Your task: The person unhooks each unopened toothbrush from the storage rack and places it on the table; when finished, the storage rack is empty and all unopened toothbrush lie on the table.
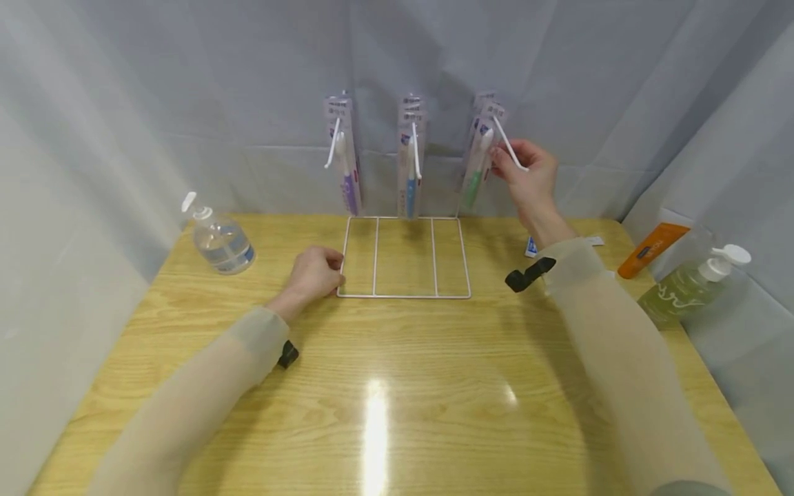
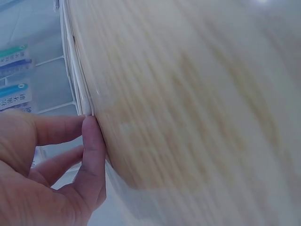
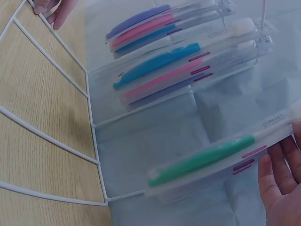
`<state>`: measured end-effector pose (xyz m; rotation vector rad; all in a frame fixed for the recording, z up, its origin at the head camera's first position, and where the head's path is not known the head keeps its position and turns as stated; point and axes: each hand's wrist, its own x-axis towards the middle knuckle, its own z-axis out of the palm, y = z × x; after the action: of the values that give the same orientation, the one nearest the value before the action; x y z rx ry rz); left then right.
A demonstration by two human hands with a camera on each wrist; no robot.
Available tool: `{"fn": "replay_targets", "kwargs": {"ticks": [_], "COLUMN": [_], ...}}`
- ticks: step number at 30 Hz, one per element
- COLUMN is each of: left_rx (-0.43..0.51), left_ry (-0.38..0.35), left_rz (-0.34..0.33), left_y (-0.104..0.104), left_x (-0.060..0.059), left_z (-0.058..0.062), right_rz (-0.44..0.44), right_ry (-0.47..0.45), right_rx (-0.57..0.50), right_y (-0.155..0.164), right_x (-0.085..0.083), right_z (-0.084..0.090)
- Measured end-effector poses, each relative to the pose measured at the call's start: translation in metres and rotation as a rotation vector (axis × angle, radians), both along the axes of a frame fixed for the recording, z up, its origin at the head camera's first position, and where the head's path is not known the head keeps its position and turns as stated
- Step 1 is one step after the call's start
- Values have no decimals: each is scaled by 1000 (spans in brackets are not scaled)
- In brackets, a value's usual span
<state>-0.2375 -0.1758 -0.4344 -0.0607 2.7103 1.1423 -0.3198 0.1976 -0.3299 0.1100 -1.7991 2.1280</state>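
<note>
Left hand point(image 1: 313, 274) sits on the tabletop point(image 1: 397, 386), fingers point(image 2: 91, 155) curled against the front corner of the white wire rack point(image 1: 403, 256). Farther back, right hand point(image 1: 527, 172), fingers pinching the green toothbrush pack point(image 1: 476, 169) hanging on the rack's rightmost hook point(image 1: 510, 145).

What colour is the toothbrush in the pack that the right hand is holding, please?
Green: the toothbrush held by the right hand shows best in the right wrist view.

Right hand point(image 1: 527, 176) grips green toothbrush pack point(image 1: 477, 169); left hand point(image 1: 315, 273) steadies wire rack point(image 1: 403, 296).
</note>
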Motion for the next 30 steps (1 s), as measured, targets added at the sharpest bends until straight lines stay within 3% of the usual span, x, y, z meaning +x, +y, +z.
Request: {"fn": "replay_targets", "kwargs": {"ticks": [7, 14, 21, 30], "left_rx": [15, 127, 139, 119], "left_ry": [-18, -71, -119, -105], "left_rz": [-11, -22, -33, -39], "left_y": [0, 0, -3, -3], "left_x": [-1, -7, -6, -2], "left_z": [-1, -2, 1, 2], "right_rz": [13, -1, 100, 316], "right_ry": [0, -1, -211, -510], "right_rx": [-15, -72, -24, 146], "right_y": [9, 41, 73, 78], "right_x": [6, 29, 68, 113], "right_z": [3, 10, -7, -57]}}
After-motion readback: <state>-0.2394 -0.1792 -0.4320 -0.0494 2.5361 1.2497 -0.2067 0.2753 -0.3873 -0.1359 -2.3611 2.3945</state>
